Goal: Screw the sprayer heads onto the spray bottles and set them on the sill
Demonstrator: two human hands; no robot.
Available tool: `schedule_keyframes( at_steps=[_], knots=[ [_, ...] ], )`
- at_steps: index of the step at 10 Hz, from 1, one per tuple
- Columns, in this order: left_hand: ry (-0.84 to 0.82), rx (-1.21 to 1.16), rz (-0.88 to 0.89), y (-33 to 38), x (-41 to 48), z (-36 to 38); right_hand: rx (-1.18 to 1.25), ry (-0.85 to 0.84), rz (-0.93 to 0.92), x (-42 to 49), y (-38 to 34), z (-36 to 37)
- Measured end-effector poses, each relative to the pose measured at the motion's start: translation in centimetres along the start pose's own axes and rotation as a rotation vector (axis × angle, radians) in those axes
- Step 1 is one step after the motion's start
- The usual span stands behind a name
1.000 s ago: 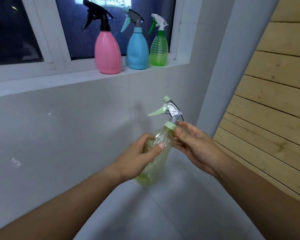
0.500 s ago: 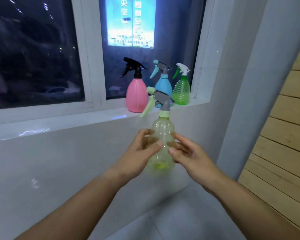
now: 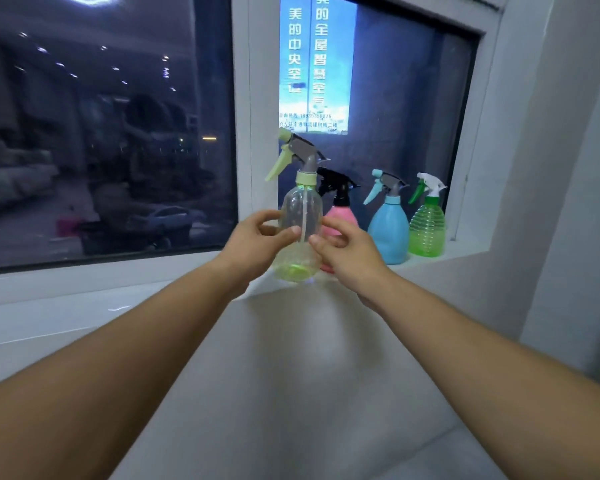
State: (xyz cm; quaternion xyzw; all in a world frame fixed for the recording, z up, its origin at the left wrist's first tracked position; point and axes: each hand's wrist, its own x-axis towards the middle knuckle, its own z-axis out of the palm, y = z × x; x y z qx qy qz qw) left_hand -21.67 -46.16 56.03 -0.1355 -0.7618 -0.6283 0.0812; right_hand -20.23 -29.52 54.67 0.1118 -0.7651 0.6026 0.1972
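Observation:
I hold a clear yellowish spray bottle (image 3: 300, 216) upright, its base just over the white sill (image 3: 66, 317). A grey sprayer head with a pale green trigger (image 3: 297, 154) sits on its neck, pointing left. My left hand (image 3: 257, 240) grips the bottle's left side, thumb across the front. On the right side, my right hand (image 3: 347, 251) curls its thumb and fingers round the bottle. Whether the base touches the sill is hidden by my hands.
To the right along the sill stand a pink bottle with a black sprayer (image 3: 340, 209), partly behind the held bottle, a blue bottle (image 3: 388, 230) and a ribbed green bottle (image 3: 426, 230). A white window frame post (image 3: 253, 133) rises behind; a grey wall column (image 3: 568, 202) bounds the right.
Both hands have carried the bottle up and forward from waist height to the sill. My right hand left the sprayer collar and now holds the bottle's body.

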Motion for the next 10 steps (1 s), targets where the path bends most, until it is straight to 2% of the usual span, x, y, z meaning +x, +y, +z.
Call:
schedule_keyframes(
  at_steps=[5, 9, 10],
  knots=[
    [0.059, 0.004, -0.054, -3.5, 3.0, -0.6, -0.139, 0.059, 0.006, 3.0, 2.9, 3.0],
    [0.036, 0.014, -0.064, -4.6, 3.6, -1.0, -0.172, 0.066, 0.01, 2.5, 3.0, 3.2],
    [0.165, 0.106, -0.054, -4.3, 2.9, -1.3, -0.209, 0.118, 0.043, 1.7, 3.0, 2.0]
  ],
)
